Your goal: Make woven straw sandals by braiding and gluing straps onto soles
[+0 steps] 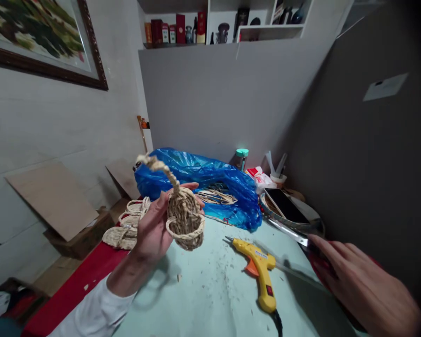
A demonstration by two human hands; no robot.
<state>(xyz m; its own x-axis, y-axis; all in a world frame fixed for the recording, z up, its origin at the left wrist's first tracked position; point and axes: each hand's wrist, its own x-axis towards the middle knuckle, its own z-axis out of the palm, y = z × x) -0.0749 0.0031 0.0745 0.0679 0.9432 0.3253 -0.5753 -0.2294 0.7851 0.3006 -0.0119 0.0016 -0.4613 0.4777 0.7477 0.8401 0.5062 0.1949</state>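
Note:
A small woven straw slipper (186,220) is held up in my left hand (152,234), thumb and fingers closed round its side and back. Its rounded open front faces me, and a twisted straw cord (161,167) sticks up from its top end. At the right, my right hand (361,276) is closed on what look like scissors (289,232), their shiny blades pointing left and the handles mostly hidden by the fingers. Between the hands a yellow glue gun (261,267) with an orange trigger lies on the table, its nozzle toward the upper left.
Several finished straw slippers (121,238) sit left of my left hand. Behind is a blue plastic bag (199,164) with straw strands (219,196). A phone (286,205) rests on a round tray (315,217) at the right. Small scraps dot the pale green tabletop (203,290).

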